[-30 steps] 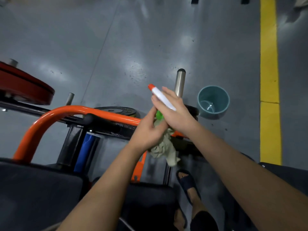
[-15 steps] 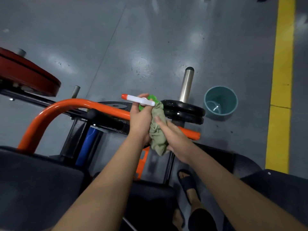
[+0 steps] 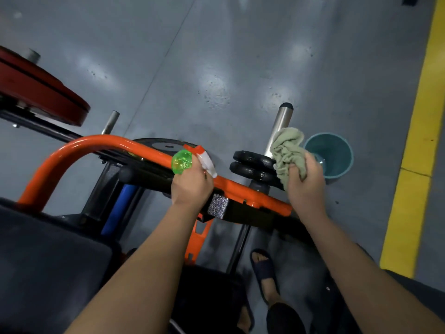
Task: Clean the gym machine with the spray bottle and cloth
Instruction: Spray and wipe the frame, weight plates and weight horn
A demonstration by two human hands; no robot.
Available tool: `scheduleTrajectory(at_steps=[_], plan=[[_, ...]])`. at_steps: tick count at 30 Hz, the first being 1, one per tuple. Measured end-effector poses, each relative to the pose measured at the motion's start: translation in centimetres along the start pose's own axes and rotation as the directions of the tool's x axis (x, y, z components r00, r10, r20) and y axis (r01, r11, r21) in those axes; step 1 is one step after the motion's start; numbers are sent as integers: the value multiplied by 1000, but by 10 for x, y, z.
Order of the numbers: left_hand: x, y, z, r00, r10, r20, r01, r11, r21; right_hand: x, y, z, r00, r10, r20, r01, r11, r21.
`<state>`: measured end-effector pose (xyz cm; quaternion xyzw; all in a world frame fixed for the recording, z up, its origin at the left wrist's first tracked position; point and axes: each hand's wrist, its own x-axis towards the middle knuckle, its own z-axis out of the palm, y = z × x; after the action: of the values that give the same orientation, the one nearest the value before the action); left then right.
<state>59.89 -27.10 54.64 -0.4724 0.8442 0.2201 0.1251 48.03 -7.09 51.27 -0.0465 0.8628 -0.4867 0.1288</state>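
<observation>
Readable text, brands, numbers, signs: none. Spray bottle (image 3: 182,162): surface too small and blurred for lettering. Black weight plates (image 3: 252,166): glare-washed, any markings illegible.

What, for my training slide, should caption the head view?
Over the gym machine, the left hand grips a green spray bottle while the right hand holds a cloth near a teal bucket.

The translucent green plastic spray bottle (image 3: 181,162) is topped in white and orange. The crumpled cloth (image 3: 287,150) is coloured pale sage, the curved steel bar (image 3: 96,142) orange; a block (image 3: 218,204) on it seems speckled grey.
</observation>
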Motion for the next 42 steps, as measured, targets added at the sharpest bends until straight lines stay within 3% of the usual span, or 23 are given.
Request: scheduleTrajectory(at_steps=[3,6,8,10,13,15,18,21,24,26,28,30,32,34,36,39,42], plan=[[6,4,11,996,-37,-81,35,999,-25,21,17,23,959,-186,213,239,935,-263],[11,8,17,987,-118,-110,107,989,-97,30,31,53,874,-306,377,481,645,-594],[10,9,20,983,-90,-161,80,995,-67,37,30,78,844,-348,407,535,514,-670],[11,8,23,970,-101,-220,85,993,-81,47,20,111,820,-368,439,571,464,-677],[18,2,33,958,-96,-271,73,993,-93,63,1,167,784,-221,580,604,488,-630],[22,-1,36,955,-99,-280,74,992,-99,67,-11,196,706,-97,702,651,479,-589],[21,-1,35,960,-109,-258,82,990,-115,73,-15,204,662,-28,749,678,448,-582],[17,3,30,964,-116,-241,87,988,-128,73,-6,165,746,-180,642,600,601,-528],[17,4,29,966,-123,-226,96,987,-130,51,28,100,836,-421,352,537,759,-369],[18,3,30,966,-121,-228,94,988,-126,30,62,61,860,-471,195,509,807,-298],[18,2,31,966,-128,-224,104,988,-116,17,88,42,872,-459,168,489,816,-308],[18,2,30,967,-130,-217,108,988,-112,19,87,50,855,-475,209,519,783,-344],[17,3,28,968,-129,-213,107,988,-115,28,66,76,813,-483,323,581,644,-499],[17,3,27,973,-119,-197,99,989,-112,36,39,110,768,-408,494,641,477,-602],[17,5,26,972,-120,-201,98,988,-120,47,18,139,753,-290,591,656,402,-638],[16,6,25,972,-116,-203,92,988,-127,57,5,156,782,-169,600,611,400,-683],[17,5,26,974,-131,-186,110,987,-119,49,14,132,809,-243,536,581,475,-661]])
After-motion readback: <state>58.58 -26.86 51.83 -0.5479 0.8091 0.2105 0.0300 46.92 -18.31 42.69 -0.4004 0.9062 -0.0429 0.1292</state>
